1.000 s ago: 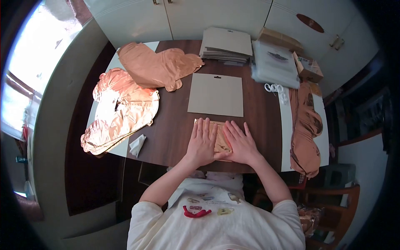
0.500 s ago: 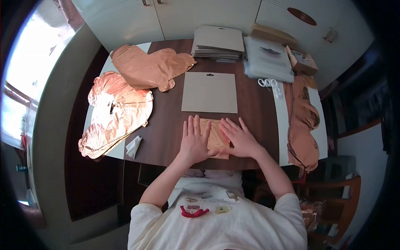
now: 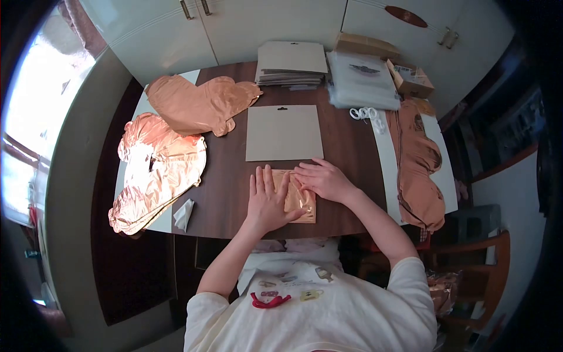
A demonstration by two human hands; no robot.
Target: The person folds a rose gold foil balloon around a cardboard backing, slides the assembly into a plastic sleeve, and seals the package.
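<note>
A folded rose-gold foil balloon (image 3: 297, 199) lies as a small rectangle near the table's front edge. My left hand (image 3: 270, 202) rests flat on its left part, fingers stretched and thumb reaching across the lower end. At its upper right corner is my right hand (image 3: 325, 180), fingers pointing left over the foil, partly spread. The tips of the right fingers overlap the foil's edge, and the thumb is hard to make out. Just beyond the folded foil a grey card sheet (image 3: 284, 134) with a hanging slot lies flat.
Flat foil balloons (image 3: 202, 105) and shinier ones (image 3: 167, 170) lie on the left, near a crumpled white tissue (image 3: 183, 215). At the back are stacked cards (image 3: 291, 58), clear plastic bags (image 3: 362, 82) and a small box (image 3: 413, 79). White ribbon coils (image 3: 368, 114) and more foil (image 3: 419, 170) lie right.
My right hand has turned inward and moved to the foil's upper right corner, fingers now pointing left. My left hand stays flat on the foil. The camera view has shifted slightly.
</note>
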